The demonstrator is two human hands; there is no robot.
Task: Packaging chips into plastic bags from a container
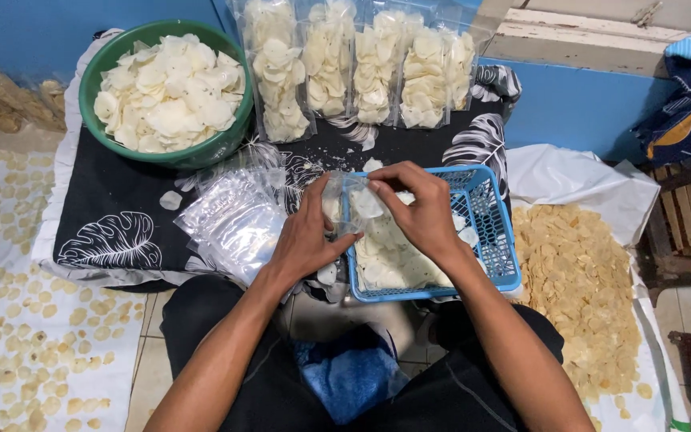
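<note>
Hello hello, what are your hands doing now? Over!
Left hand holds small clear bag open. Right hand pushes white chips in, above blue basket. Nothing in the way.

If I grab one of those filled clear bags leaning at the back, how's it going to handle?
A filled bag would probably feel light for its size, since it holds thin pale chips. The clear plastic looks soft and glossy, so it may sag and slip unless supported from below. The chips seem brittle; squeezing would likely crack them. The bags lean on the wall, so one may topple once moved.
</note>
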